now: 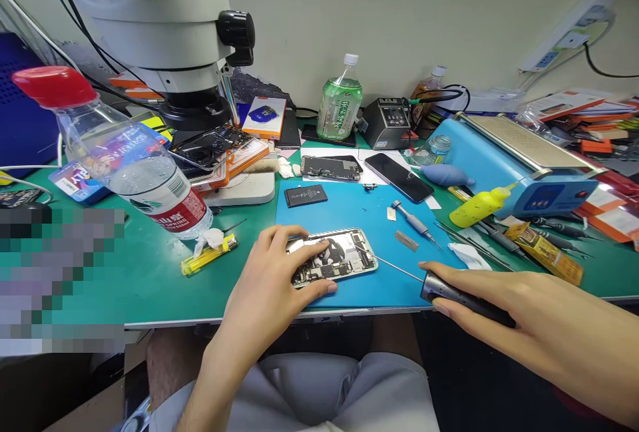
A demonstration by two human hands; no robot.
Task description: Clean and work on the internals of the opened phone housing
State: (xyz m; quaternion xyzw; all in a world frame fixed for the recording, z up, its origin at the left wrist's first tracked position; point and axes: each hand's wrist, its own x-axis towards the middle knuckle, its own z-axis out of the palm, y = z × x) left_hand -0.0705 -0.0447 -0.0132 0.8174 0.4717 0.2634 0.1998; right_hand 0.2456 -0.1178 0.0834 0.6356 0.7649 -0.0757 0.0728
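An opened phone [359,262] lies on the blue mat [349,209], its circuit boards and inner parts bare. My left hand [267,279] grips its left end, thumb along the near edge and fingers over the far side, hiding part of the frame. In my right hand [509,295] is a screwdriver [464,299] with a dark handle. Its thin shaft slants left, and the tip reaches the parts near the phone's right end; whether it touches a screw is too small to tell. A black battery [305,196] rests on the mat behind the phone.
A microscope [160,39] and a tilted water bottle [162,186] stand left. Behind are a detached screen [331,168], a dark phone [398,177] and a green bottle [340,102]. Rightward lie a small grey screwdriver [417,222], a yellow squeeze bottle [479,207] and a blue machine [524,186].
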